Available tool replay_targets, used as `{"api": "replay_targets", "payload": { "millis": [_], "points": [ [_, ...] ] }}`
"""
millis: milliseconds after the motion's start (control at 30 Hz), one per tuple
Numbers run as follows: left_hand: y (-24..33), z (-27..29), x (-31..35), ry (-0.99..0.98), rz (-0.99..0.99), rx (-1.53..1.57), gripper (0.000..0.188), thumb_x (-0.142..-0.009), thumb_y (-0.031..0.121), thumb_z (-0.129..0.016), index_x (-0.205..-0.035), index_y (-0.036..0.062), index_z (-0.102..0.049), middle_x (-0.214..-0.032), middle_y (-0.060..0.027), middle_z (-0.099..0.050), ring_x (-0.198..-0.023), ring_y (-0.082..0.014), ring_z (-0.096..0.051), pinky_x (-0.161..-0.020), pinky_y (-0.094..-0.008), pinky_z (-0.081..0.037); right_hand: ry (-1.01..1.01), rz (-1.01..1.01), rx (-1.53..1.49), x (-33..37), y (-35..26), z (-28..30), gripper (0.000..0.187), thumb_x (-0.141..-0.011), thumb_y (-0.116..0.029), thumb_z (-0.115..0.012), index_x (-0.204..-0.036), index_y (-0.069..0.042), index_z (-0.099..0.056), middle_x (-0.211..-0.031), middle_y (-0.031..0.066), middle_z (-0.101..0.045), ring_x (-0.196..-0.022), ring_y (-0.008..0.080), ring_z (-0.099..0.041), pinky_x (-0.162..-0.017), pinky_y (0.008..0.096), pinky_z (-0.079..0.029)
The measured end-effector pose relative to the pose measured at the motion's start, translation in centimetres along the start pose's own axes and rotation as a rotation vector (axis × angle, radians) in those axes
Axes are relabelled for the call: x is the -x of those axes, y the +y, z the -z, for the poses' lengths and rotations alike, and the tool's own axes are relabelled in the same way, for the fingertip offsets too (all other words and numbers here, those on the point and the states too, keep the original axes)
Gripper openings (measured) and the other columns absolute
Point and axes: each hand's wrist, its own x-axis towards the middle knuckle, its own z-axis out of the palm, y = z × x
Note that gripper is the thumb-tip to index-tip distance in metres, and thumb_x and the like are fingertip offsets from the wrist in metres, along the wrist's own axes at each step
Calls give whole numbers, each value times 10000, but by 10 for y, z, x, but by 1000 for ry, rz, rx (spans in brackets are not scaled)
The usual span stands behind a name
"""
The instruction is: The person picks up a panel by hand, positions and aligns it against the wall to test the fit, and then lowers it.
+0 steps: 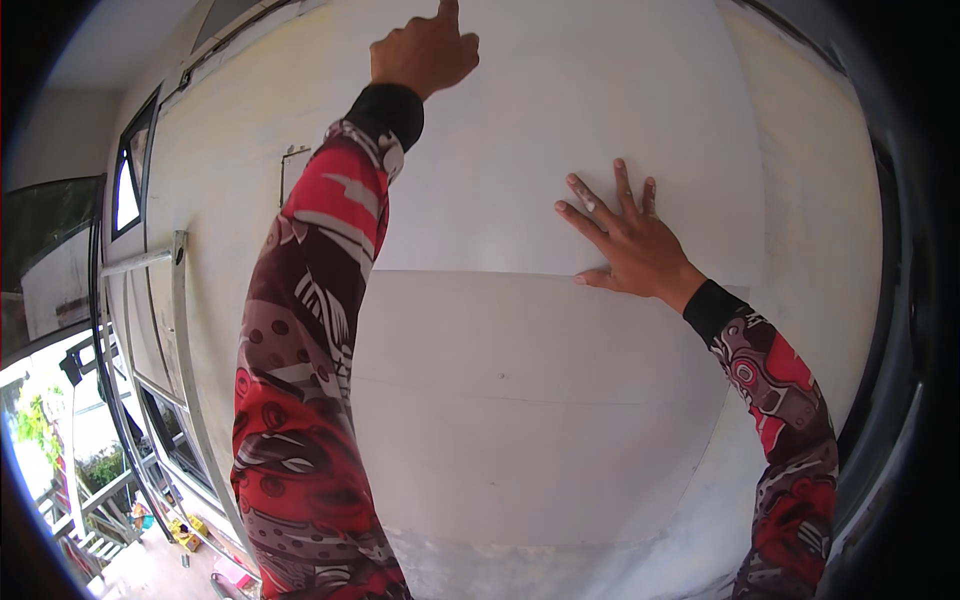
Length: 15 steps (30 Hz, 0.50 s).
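A smooth white sheet covers the upper middle of the wall, its bottom edge running across just above a greyer flat panel. My right hand lies on the sheet with fingers spread, its thumb at that bottom edge. Pale smears mark some of its fingers. Reaching high, my left hand is against the sheet near the top of the view. One finger of it points upward and the thumb stands apart; the other fingers look bent and are partly hidden. Nothing held shows in either hand.
A pale metal frame stands at the left beside the cream wall. An open window sits at the upper left. Far below on the floor lie a yellow object and a pink one. A dark vertical edge borders the right.
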Motion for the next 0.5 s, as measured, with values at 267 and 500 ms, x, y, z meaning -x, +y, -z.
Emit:
{"api": "replay_targets", "payload": {
  "millis": [267, 500],
  "points": [
    [42, 6, -19, 39, 19, -35, 764, -974, 354, -542, -1630, 39, -307, -1154, -299, -727, -1047, -466, -714, -938, -584, -542, 7, -12, -4, -5, -5, -7, 966, -855, -658, -731, -1640, -250, -342, -1739, 94, -184, -1495, 667, -163, -1053, 857, -359],
    [44, -5, 11, -31, -49, -78, 762, -942, 425, -542, -1631, 189, -319, -1160, -252, -739, -1062, -476, -714, -961, -603, -526, -5, -77, -20, -7, -18, 5, 1015, -791, -647, -779, -1627, -219, -393, -1734, 84, -221, -1471, 691, -191, -927, 863, -452]
  ]
}}
